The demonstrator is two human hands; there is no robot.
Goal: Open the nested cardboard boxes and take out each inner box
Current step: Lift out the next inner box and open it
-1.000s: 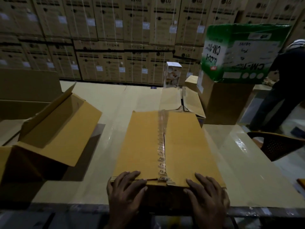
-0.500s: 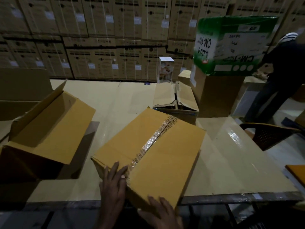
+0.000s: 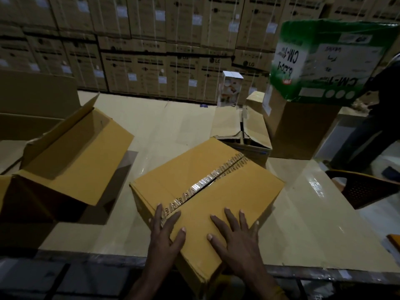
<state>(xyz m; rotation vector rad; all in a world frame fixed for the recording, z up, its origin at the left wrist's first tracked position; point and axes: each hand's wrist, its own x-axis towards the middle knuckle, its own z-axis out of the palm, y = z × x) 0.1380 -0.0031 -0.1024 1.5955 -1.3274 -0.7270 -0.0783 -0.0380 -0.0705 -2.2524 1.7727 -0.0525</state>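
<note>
A taped yellow-brown cardboard box [image 3: 207, 191] is laid askew on the glossy beige tabletop [image 3: 303, 224]; it is pressed by the flat, open left hand [image 3: 165, 232] and right hand [image 3: 236, 237], nothing being gripped.

The table [image 3: 303, 224] carries a taped box [image 3: 205, 191] and an open box [image 3: 71, 152].

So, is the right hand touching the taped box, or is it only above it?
Touching. In the head view the right hand lies flat on the top of the taped box, fingers spread, with no gap visible under them.
</note>
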